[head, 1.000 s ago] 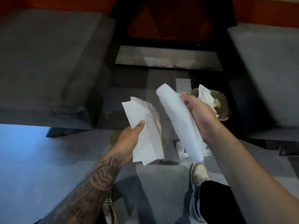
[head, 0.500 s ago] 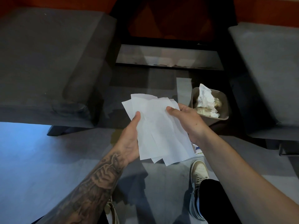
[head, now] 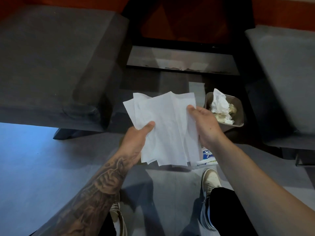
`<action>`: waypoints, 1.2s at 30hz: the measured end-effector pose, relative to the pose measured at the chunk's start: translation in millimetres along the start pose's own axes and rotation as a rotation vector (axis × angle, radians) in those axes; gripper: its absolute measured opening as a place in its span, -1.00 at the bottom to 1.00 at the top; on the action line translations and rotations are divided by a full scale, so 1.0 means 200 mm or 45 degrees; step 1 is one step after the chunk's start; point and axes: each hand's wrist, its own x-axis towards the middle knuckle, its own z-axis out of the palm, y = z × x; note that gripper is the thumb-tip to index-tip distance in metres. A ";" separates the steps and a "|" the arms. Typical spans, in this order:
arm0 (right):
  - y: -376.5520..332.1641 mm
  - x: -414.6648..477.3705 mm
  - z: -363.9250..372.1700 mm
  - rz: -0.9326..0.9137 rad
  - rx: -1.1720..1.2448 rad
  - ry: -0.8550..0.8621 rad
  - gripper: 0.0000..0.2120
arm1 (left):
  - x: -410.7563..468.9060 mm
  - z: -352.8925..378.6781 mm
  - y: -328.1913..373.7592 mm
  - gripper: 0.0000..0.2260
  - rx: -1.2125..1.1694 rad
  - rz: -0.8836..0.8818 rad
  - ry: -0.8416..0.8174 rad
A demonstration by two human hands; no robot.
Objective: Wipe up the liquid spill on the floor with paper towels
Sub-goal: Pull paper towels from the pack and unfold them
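Wads (head: 220, 106) in the bin (head: 208, 101) suggest wiping has begun; left hand (head: 136, 140) and right hand (head: 206, 128) hold fresh towels (head: 167, 130) in closed grips.

White paper towels (head: 167, 130), fanned flat sheets, held above the floor.

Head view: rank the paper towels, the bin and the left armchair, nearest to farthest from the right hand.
1. paper towels, held in the right hand itself.
2. bin, on the floor just to its right.
3. armchair, far left.
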 end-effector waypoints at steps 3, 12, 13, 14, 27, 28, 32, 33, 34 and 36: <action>-0.02 0.02 -0.07 -0.021 -0.133 0.080 -0.76 | -0.01 -0.06 0.04 -0.76 -0.039 -0.004 -0.040; 0.01 -0.06 0.01 -0.518 -0.724 -0.037 -0.48 | -0.13 -0.18 0.14 -0.78 0.246 -0.054 -0.180; -0.01 -0.09 0.04 -0.573 -0.725 -0.158 -0.45 | -0.14 -0.19 0.14 -0.76 0.384 -0.062 -0.234; -0.02 -0.11 0.07 -0.576 -0.735 -0.269 -0.44 | -0.16 -0.19 0.16 -0.76 0.497 -0.073 -0.295; 0.01 -0.32 0.12 -0.431 -0.596 -0.321 -0.79 | -0.36 -0.32 0.14 -0.74 0.170 -0.125 -0.502; 0.01 -0.33 0.13 -0.415 -0.610 -0.335 -0.80 | -0.38 -0.33 0.14 -0.79 0.151 -0.109 -0.559; 0.00 -0.32 0.16 -0.419 -0.630 -0.317 -0.83 | -0.38 -0.35 0.14 -0.86 0.324 -0.022 -0.574; 0.01 -0.30 0.16 -0.424 -0.625 -0.295 -0.83 | -0.36 -0.34 0.13 -0.85 0.393 0.007 -0.538; 0.01 -0.27 0.16 -0.407 -0.626 -0.284 -0.81 | -0.33 -0.33 0.11 -0.82 0.469 0.041 -0.495; 0.05 -0.20 0.14 -0.271 -0.656 -0.369 -0.65 | -0.25 -0.32 0.06 -0.79 0.595 0.069 -0.388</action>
